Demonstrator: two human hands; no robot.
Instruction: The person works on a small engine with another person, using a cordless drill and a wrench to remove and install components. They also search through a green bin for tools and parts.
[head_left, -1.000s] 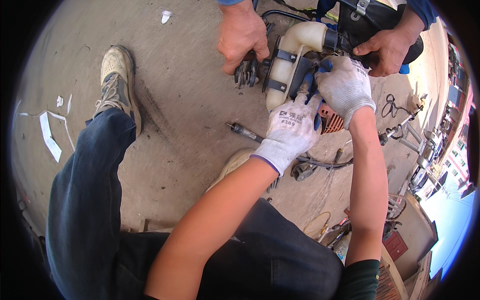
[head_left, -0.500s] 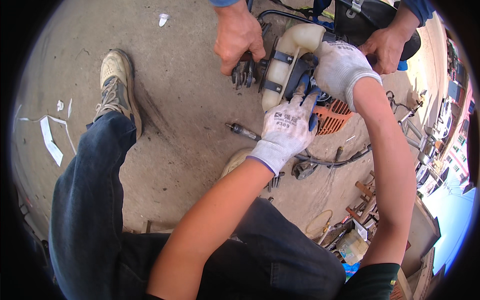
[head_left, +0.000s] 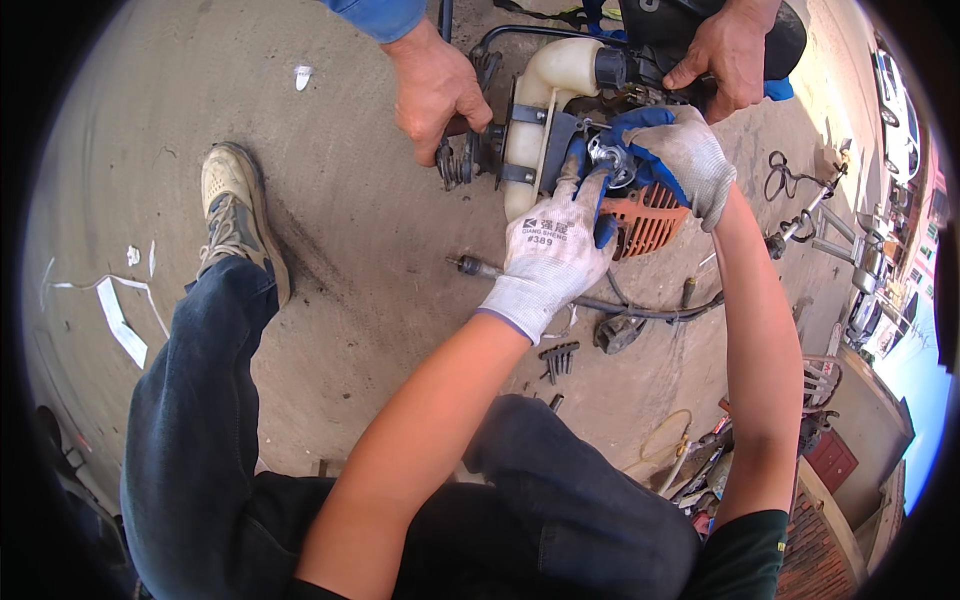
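Note:
A small engine with a curved off-white plastic tank (head_left: 520, 150) and an orange slotted cover (head_left: 648, 222) is on the ground in front of me. My left hand (head_left: 558, 235), in a white glove with blue on the fingers, rests against it, fingers stretched out and apart beside a shiny round metal part (head_left: 612, 160). In a matching glove, my right hand (head_left: 680, 150) is closed, its fingertips bent together just above that metal part. A thin metal rod (head_left: 597, 125) shows by its fingertips; whatever they pinch is mostly hidden.
Another person's bare hands, one at the left (head_left: 435, 90) and one at the right (head_left: 730, 55), hold the engine's frame. A black hose (head_left: 650, 314) and a hex key set (head_left: 560, 360) lie nearer me. Metal tubing and parked vehicles are at the right.
My right hand has drawn back from over the tank's cap and now pinches lower, uncovering the cap and the shiny metal part. My left hand stays against the engine. The view has shifted slightly.

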